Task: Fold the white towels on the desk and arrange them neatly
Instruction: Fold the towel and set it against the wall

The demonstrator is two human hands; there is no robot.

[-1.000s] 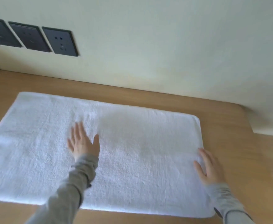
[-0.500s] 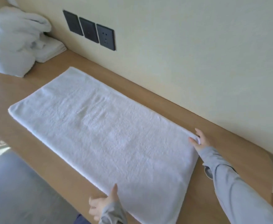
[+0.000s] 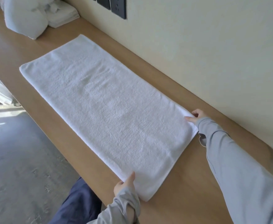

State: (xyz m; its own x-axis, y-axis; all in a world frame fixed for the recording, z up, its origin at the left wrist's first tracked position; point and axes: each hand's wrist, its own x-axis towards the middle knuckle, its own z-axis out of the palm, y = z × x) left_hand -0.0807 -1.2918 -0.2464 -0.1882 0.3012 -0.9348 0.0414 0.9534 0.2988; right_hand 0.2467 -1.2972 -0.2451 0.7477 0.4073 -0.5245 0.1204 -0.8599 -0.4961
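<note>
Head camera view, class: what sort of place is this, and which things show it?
Probably a hotel or guest room: a long wooden desk fixed along a cream wall, dark wall sockets above it, and a heap of white towels awaiting folding.

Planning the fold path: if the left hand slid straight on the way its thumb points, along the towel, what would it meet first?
Only the spread white towel under it; the left hand pinches its near corner. Past the far end, probably the crumpled towel pile, though depth is unclear.
</note>
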